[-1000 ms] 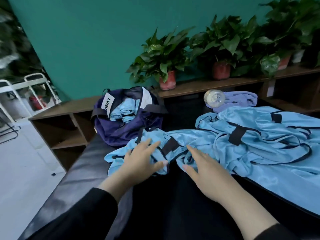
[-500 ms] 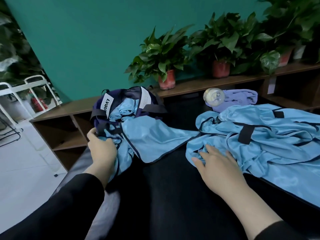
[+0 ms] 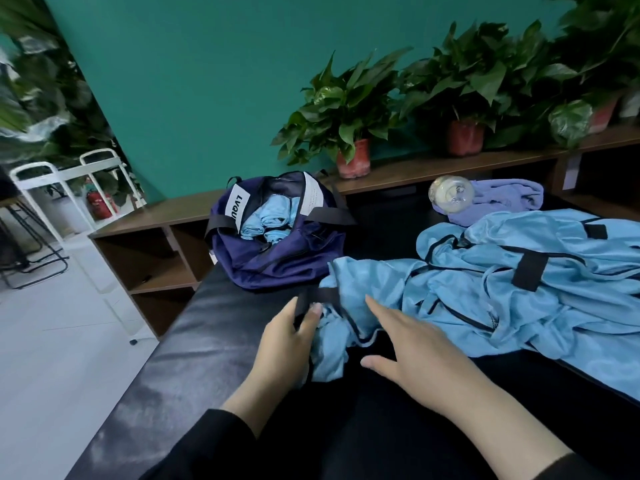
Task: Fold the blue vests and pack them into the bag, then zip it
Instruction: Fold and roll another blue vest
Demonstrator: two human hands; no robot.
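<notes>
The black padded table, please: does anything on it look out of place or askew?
A clear glass bottle lies tipped on its side against a crumpled purple cloth on the black padded table, beyond the heap of unfolded light blue vests. Neither belongs to the packing.

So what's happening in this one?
A person is packing blue vests. The left hand grips a bunched vest by its black strap, while the right hand hovers open beside it. The navy bag stands unzipped with rolled vests inside; a pile of loose vests waits on the black table.
</notes>
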